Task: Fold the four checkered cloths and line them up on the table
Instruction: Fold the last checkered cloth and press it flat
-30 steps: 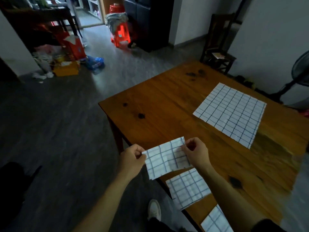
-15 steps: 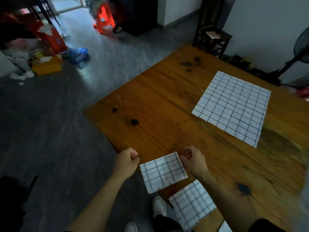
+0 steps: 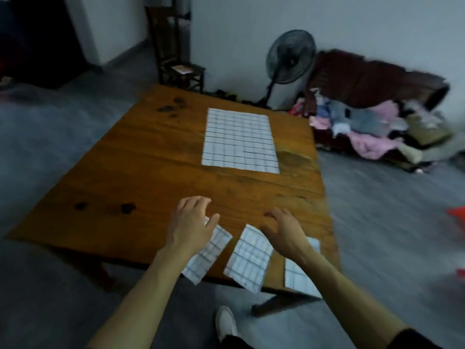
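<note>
Three folded checkered cloths lie along the near edge of the wooden table [image 3: 141, 172]: a left one [image 3: 208, 255], a middle one [image 3: 249, 260] and a right one [image 3: 298, 275], which my right forearm partly covers. All three overhang the edge a little. My left hand [image 3: 191, 222] hovers over the left cloth's far end, fingers spread, holding nothing. My right hand [image 3: 284, 227] is open above the gap between the middle and right cloths. An unfolded checkered cloth [image 3: 240, 141] lies flat at the table's far side.
A standing fan [image 3: 289, 56] and a dark wooden chair [image 3: 181, 69] stand beyond the table. A sofa heaped with clothes [image 3: 377, 122] is at the right. My shoe [image 3: 226, 323] shows on the grey floor below the table edge.
The folded cloth that both hands held has been set down on the table edge and released. Both hands have opened. The view has swung to the right.
</note>
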The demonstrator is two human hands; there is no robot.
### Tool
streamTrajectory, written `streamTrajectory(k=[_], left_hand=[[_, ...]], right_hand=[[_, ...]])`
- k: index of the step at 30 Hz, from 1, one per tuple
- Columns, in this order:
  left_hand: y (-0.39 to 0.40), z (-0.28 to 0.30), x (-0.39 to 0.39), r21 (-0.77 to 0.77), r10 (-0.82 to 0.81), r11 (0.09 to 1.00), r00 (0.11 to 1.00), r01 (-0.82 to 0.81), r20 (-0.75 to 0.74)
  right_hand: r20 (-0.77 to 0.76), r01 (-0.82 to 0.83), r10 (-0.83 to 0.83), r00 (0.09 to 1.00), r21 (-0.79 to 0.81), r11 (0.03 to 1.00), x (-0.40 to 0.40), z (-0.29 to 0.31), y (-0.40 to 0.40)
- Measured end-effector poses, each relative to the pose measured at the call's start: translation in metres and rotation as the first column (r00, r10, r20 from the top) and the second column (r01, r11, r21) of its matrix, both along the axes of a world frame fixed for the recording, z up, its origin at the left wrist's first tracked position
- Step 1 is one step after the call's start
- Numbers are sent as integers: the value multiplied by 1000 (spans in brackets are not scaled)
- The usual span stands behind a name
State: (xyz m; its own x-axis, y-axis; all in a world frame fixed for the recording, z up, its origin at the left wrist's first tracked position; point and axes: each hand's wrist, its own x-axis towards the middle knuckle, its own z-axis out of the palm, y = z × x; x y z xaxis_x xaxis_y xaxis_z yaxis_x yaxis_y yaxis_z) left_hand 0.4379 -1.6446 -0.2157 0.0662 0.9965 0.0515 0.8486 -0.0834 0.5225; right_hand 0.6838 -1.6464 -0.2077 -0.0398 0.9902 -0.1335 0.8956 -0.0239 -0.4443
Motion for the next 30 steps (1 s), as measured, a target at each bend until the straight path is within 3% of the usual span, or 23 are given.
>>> streamTrajectory(k=[6,17,21,30], left_hand=[[-19,0,83,3,-235,972,971,235,46],[-74,29,262,86,-546,826,828,557,-127],[-103,32,345,93,-585,796,801,597,-129],[-156,38,481,57,-518,850,850,524,-94]], right_hand=[[-40,194,-190,981,184,964,68,41,-71],[-127,525,-509,851,212,824,215,51,-206],[-122,539,-525,842,211,815,291,41,-248],[-154,440,-416,896,198,876,433,41,-283]])
